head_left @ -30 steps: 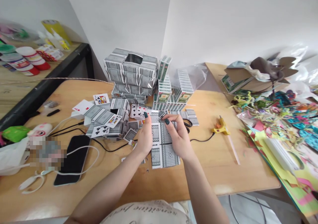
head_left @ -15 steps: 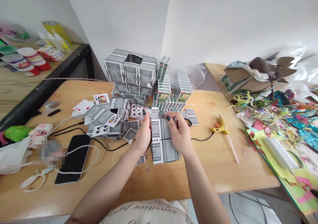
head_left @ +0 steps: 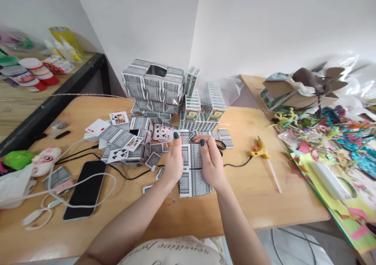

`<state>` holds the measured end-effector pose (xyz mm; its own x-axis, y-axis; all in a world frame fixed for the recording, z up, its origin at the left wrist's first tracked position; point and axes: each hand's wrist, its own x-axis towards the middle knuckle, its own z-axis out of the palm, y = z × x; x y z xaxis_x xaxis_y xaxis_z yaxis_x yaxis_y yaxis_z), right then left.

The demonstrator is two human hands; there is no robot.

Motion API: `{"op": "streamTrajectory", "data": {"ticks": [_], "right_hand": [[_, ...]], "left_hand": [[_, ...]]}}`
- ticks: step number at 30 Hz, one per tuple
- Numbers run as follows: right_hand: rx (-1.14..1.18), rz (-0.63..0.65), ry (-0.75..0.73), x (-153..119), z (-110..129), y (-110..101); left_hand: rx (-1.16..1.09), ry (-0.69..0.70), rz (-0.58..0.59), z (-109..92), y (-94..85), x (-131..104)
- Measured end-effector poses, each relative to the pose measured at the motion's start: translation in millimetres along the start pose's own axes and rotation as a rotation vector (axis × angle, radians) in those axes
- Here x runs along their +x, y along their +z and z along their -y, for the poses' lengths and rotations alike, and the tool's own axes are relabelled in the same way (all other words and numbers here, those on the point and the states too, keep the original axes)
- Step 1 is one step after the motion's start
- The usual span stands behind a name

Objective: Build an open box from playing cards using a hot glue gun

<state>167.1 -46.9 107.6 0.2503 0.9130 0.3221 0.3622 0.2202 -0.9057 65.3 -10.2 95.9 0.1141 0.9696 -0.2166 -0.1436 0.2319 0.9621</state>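
Note:
Between my two hands is a panel of joined playing cards (head_left: 195, 183), its grey patterned backs facing up. My left hand (head_left: 173, 161) is closed on its left edge, thumb on top. My right hand (head_left: 213, 159) grips the right side, thumb lying on the card backs; its other fingers are partly hidden. Just beyond lie face-up playing cards (head_left: 160, 131). Left of my hands, a heap of loose cards (head_left: 119, 135) covers folded card pieces. Behind stands a stacked structure of grey-backed cards (head_left: 154, 86).
Green card boxes (head_left: 217, 100) are stacked by the wall. A yellow glue gun (head_left: 259, 149) with a clear stick lies to the right, its black cord running behind my hands. Left are a phone (head_left: 85, 190) and white cable. Colourful craft scraps (head_left: 323, 131) cover the right side.
My left hand has shifted slightly right, its thumb now nearer the panel's top. My right hand has moved a little. A loose card beside my left forearm has come into view.

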Motion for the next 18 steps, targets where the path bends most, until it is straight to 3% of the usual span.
{"op": "streamTrajectory", "data": {"ticks": [3,8,9,12,15,18], "right_hand": [[-0.029,-0.005,-0.031,-2.2,0.4,-2.2],[-0.278,-0.39,-0.123,-18.4,17.8,1.6],[-0.309,-0.406,-0.135,-22.6,23.8,2.3],[-0.317,-0.259,-0.11,-33.0,38.3,0.6],[-0.267,-0.121,-0.057,-38.0,34.6,-5.4],[-0.169,-0.171,0.054,-40.2,8.1,-8.0]], "left_hand": [[-0.012,0.009,0.01,-4.4,-0.4,-3.4],[-0.024,0.057,0.338,-24.4,-1.9,-17.1],[0.009,0.097,0.39,-30.2,-1.3,-19.9],[0.146,0.31,0.538,-47.1,3.0,-25.0],[0.234,0.453,0.657,-56.5,8.7,-25.7],[0.263,0.462,0.723,-53.1,12.2,-25.5]]}}
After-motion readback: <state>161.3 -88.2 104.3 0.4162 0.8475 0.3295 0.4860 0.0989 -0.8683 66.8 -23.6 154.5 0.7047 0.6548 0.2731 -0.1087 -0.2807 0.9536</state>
